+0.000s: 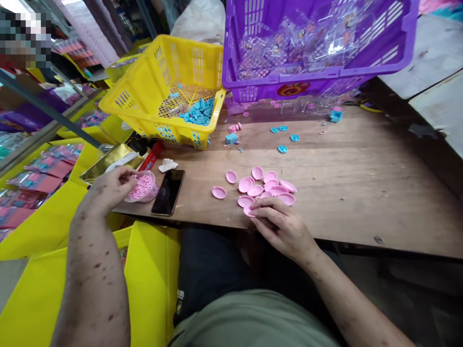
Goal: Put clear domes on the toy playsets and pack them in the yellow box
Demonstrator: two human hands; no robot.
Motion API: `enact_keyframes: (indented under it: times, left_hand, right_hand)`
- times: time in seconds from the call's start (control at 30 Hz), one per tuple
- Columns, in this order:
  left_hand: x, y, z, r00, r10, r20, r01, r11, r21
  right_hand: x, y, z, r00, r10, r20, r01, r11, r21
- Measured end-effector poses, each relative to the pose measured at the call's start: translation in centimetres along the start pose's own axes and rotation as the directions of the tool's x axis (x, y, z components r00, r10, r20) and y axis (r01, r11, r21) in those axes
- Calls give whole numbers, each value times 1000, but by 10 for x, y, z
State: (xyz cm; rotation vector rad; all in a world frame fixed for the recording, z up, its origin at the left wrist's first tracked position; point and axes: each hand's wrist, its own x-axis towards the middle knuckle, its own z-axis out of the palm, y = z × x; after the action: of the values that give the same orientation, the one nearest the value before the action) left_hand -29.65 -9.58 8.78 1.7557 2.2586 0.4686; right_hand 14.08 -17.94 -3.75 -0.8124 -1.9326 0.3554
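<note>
My left hand [115,187] reaches into a small clear tub [152,195] heaped with tiny pink plastic pieces [142,185]. Its thumb and fingers are pinched together at the pieces, and what lies between them is hidden. At the near side of a loose cluster of pink oval plastic shells [270,184], my right hand [280,226] pinches one pink oval shell [248,211] low over the wooden table. Fingers cover part of that shell. Several of the others lie hollow side up, and two sit a little apart to the left.
Beside the tub lies a black phone [168,192], with crumpled white tissue [168,165] behind it. A yellow basket [125,113] holds blue parts; a purple basket [318,77] holds clear packages. Blue round pieces [282,149] lie on the wooden table [361,193]. Yellow bins [152,270] stand left.
</note>
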Motion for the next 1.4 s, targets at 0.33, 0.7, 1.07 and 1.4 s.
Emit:
enact_keyframes:
  times: [0.33, 0.7, 1.07, 1.4]
  left_hand:
    - [-46, 77, 32, 891, 401, -214, -454, 757, -469]
    - [-85, 135, 112, 615, 786, 63, -577, 503, -644]
    - [-92, 130, 120, 628, 771, 105, -572, 549, -609]
    - [-93, 131, 127, 717, 689, 107, -422, 550, -720]
  right_hand:
    - [1, 1, -6, 1000, -25, 8, 24, 996, 80]
    - [-4, 3, -7, 998, -48, 51, 43, 994, 101]
    - [-5, 3, -10, 993, -58, 104, 32, 971, 235]
    - [-2, 3, -13, 989, -57, 139, 15, 957, 289]
